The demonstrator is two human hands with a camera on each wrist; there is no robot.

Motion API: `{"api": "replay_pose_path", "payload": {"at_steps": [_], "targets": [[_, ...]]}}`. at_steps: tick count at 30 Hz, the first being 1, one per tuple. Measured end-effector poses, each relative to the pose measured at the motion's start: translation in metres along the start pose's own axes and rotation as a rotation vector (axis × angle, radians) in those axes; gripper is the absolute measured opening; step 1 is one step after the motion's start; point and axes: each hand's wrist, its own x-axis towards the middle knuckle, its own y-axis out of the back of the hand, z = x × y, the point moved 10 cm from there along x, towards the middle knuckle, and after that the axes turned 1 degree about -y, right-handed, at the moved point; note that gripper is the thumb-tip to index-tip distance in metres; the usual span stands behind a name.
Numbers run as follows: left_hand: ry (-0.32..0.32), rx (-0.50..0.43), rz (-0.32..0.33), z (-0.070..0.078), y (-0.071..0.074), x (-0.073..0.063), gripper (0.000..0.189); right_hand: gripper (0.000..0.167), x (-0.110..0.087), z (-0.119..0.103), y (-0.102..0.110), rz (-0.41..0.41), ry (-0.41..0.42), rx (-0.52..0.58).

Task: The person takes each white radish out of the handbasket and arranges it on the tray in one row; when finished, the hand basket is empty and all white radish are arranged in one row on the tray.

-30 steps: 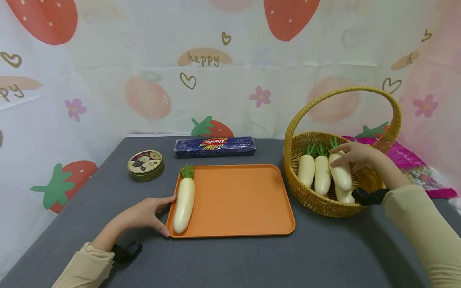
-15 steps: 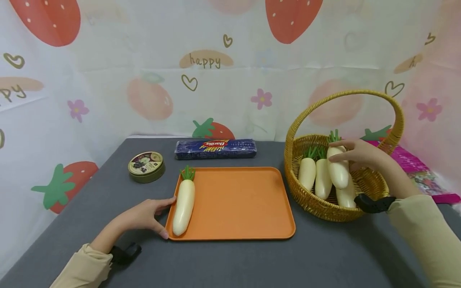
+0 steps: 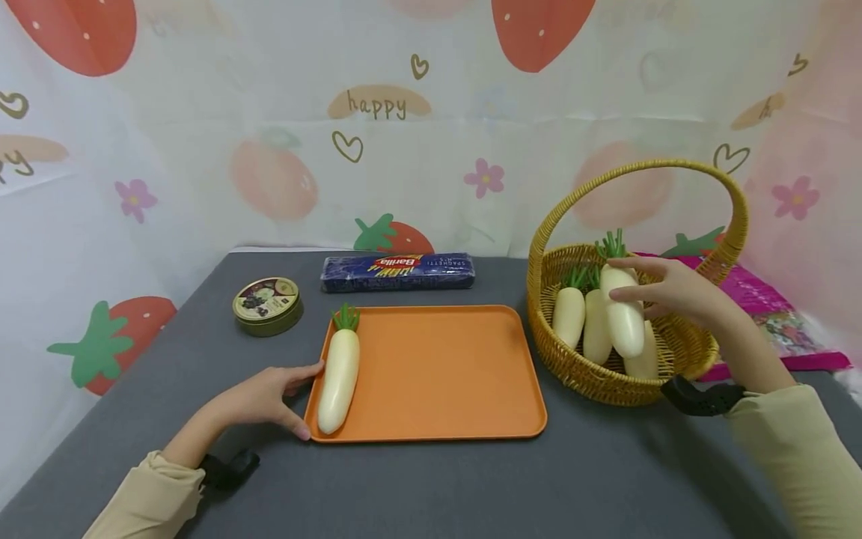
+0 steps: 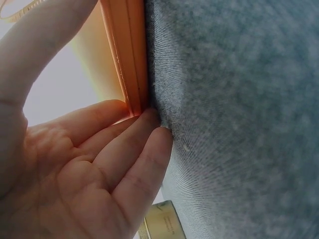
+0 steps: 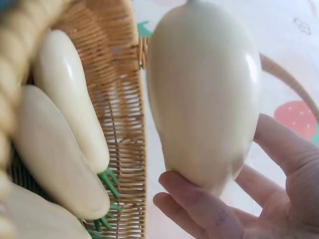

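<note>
My right hand point(image 3: 680, 290) grips a white radish point(image 3: 625, 318) with a green leafy top, raised over the wicker basket point(image 3: 572, 376). In the right wrist view, fingers and thumb hold this radish near its leafy end, its rounded tip toward the camera. Several more radishes point(image 5: 60, 154) lie in the basket below. Another white radish point(image 3: 339, 382) rests along the left side of the orange tray point(image 3: 444, 374). My left hand point(image 3: 259, 400) touches the tray's left edge, thumb near the front corner; the left wrist view shows relaxed fingertips against its rim point(image 4: 130, 59).
Behind the tray lies a blue spaghetti pack point(image 3: 397, 273). A round tin point(image 3: 268, 307) stands at the back left. The basket's tall handle point(image 3: 640, 166) arches over it, and a pink package point(image 3: 774, 322) lies behind on the right. Grey cloth point(image 3: 431, 486) covers the table.
My right hand has lifted the radish up from the others in the basket and shifted it slightly left. The left hand has stayed at the tray's edge.
</note>
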Motion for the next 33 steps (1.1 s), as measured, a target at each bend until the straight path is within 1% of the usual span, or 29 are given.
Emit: {"api": "replay_pose_path", "payload": {"at_steps": [3,13,19,26,33], "targets": [[0.006,0.008,-0.001,-0.001,0.003,0.001,0.1,0.066,-0.004,-0.003,-0.002,0.017,0.009,0.01],[-0.003,0.017,0.002,0.003,0.003,0.002,0.098,0.063,-0.012,-0.007,-0.007,0.03,0.043,0.019],[-0.007,0.011,0.003,0.002,0.003,0.0,0.098,0.062,-0.016,-0.012,-0.02,0.007,0.066,0.094],[-0.004,-0.005,0.002,0.003,0.002,0.0,0.097,0.06,-0.025,-0.017,-0.035,-0.015,0.075,0.061],[-0.006,-0.01,-0.005,0.004,0.002,0.0,0.097,0.059,-0.033,-0.026,-0.045,-0.019,0.099,0.082]]}}
